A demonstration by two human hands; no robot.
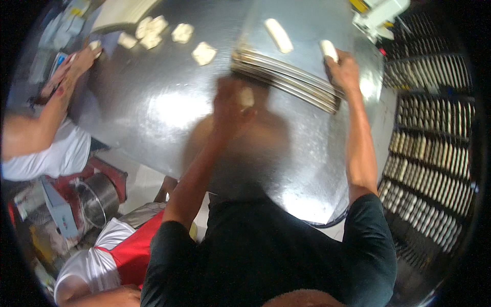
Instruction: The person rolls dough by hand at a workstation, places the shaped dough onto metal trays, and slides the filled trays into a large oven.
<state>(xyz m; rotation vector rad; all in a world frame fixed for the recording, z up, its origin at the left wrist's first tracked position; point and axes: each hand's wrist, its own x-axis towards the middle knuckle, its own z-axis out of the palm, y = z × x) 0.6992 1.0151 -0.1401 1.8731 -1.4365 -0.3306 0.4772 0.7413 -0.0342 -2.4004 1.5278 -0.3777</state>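
A broad, shiny metal table (138,125) fills the middle of the room, its surface catching blurred white patches of light. Right of the table stands a tall dark rack (434,95), its many shelves filled with close rows. A white machine (377,19) sits at the table's far right corner. Pale floor (140,179) shows off the table's near left edge and in a strip between table and rack. Farther left of that edge are a round metal bowl (99,197), a red stand (120,179) and an upright grey panel (60,210); the clutter around them is too blurred to tell.
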